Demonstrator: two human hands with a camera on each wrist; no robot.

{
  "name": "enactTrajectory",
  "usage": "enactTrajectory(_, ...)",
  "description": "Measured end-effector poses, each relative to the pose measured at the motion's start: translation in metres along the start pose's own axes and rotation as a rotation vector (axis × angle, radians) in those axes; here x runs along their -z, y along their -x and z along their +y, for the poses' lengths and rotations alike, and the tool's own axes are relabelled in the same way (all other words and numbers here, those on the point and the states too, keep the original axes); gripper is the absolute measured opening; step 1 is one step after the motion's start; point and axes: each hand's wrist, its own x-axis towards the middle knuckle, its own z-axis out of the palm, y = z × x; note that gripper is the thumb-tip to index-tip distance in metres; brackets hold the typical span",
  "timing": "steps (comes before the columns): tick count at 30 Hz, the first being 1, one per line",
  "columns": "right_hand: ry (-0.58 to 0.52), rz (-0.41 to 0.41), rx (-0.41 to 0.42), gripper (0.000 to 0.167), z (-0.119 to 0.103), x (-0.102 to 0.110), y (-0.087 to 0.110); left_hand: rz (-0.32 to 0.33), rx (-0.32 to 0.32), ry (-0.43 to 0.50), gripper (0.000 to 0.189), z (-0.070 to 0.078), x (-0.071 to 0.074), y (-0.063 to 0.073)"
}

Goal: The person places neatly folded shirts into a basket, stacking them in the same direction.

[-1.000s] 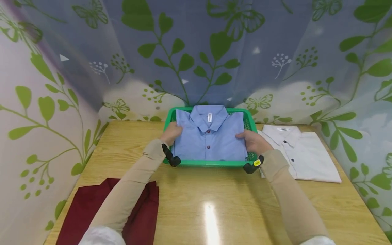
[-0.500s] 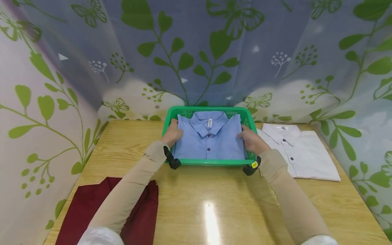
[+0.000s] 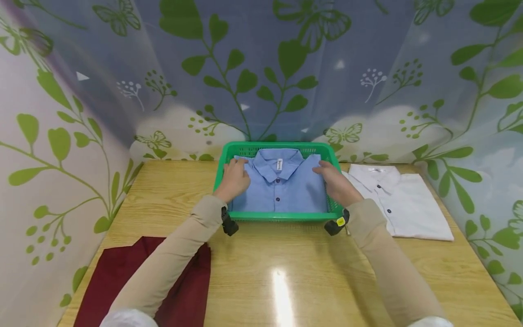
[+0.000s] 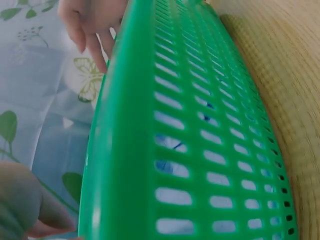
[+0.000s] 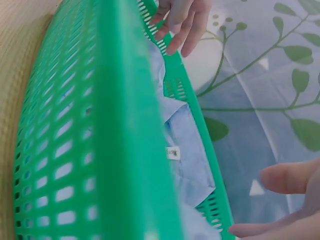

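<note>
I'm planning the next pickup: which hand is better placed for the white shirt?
Probably the right hand, at the end of the green basket nearest the white shirt; the left hand is at the opposite end.

From my remote seat I'm looking at a wooden table (image 3: pixel 245 272), where a streak of glare (image 3: pixel 282 295) is shining near its front middle. A folded white shirt (image 3: pixel 421 209) is lying toward the table's far right corner, its collar (image 3: pixel 387 179) facing the back edge and its dark buttons (image 3: pixel 379 186) showing. A maroon cloth (image 3: pixel 188 290) is resting at the table's near left, partly running out of my view. Behind the table and along both sides, a printed curtain (image 3: pixel 347 100) is hanging, bearing green leaves (image 3: pixel 293 59) and butterflies (image 3: pixel 343 132).
</note>
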Motion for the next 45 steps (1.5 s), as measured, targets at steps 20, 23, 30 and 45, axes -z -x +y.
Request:
enactTrajectory(20,-0.323,-0.166,-0.234,0.067,0.004,0.013,-0.014,-0.323,0.192,0.193,0.059,-0.017,-0.003,-0.004)
enactTrajectory(23,-0.317,-0.184,-0.229,0.067,0.002,0.014,-0.012,-0.338,0.183,0.182,0.058,-0.015,-0.002,-0.004)
enactTrajectory(30,-0.346,-0.223,-0.200,0.069,-0.016,0.017,-0.007,-0.318,0.194,0.274,0.056,-0.003,0.007,-0.012)
enactTrajectory(45,-0.384,-0.274,-0.178,0.060,-0.021,0.001,-0.039,-0.304,0.208,0.392,0.043,-0.003,-0.011,-0.048)
